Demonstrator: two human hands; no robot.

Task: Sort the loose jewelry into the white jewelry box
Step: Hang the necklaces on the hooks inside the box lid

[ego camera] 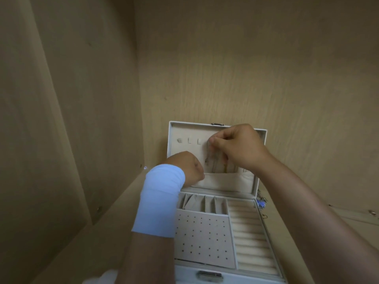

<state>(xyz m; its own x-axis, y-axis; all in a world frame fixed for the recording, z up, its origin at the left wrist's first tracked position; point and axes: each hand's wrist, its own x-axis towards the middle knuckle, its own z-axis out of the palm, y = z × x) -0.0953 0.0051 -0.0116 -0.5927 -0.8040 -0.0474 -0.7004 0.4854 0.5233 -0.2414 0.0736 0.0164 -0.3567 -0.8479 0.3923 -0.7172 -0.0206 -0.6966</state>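
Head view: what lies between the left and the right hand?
Thin chains hang there against the open lid, from the right hand down toward the pocket, in the head view.

A beige wood-grain cabinet interior [246, 68] is seen in dim, flat light, washed throughout in a yellowish-brown cast. A pale-blue fabric wristband [162, 199] is overexposed to a featureless glow, and a white patch at the bottom edge is blown out. Soft shade is laid over the open white jewelry box with beige lining [202, 238]. Fine detail is smeared; thin necklace chains [214, 160] in the lid are barely resolved. Panel edges are bowed by the wide-angle lens.
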